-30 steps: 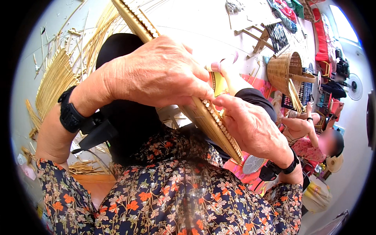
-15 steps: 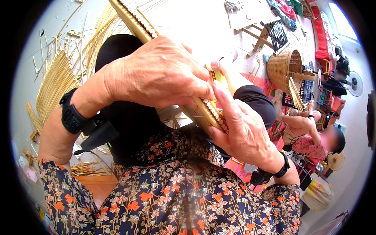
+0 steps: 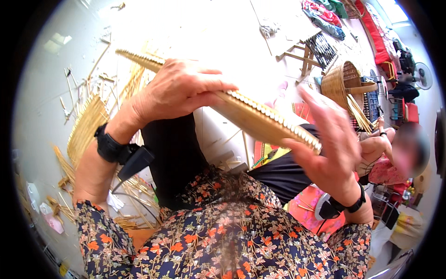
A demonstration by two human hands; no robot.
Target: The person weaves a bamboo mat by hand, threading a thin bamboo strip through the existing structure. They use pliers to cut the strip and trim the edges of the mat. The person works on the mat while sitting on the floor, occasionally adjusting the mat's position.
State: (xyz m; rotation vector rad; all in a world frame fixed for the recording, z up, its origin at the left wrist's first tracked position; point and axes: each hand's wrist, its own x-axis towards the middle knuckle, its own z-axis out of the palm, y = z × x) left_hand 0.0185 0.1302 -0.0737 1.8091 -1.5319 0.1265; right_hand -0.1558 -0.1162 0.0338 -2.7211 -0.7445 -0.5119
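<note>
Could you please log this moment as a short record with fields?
left hand: grips the upper part of a woven panel, fingers curled over its edge
right hand: open, blurred, palm against the panel's lower end
panel: long, flat, tan, tilted down to the right
wrists: black band on each
clothing: dark floral sleeves
floor: pale, strewn with straw strips
background: round basket, wooden stool
other person: seated at right

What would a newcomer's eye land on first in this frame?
The long woven bamboo piece running slantwise across the middle, gripped from above by the left hand, with the right hand open at its lower end. Behind, a round wicker basket stands upper right.
</note>
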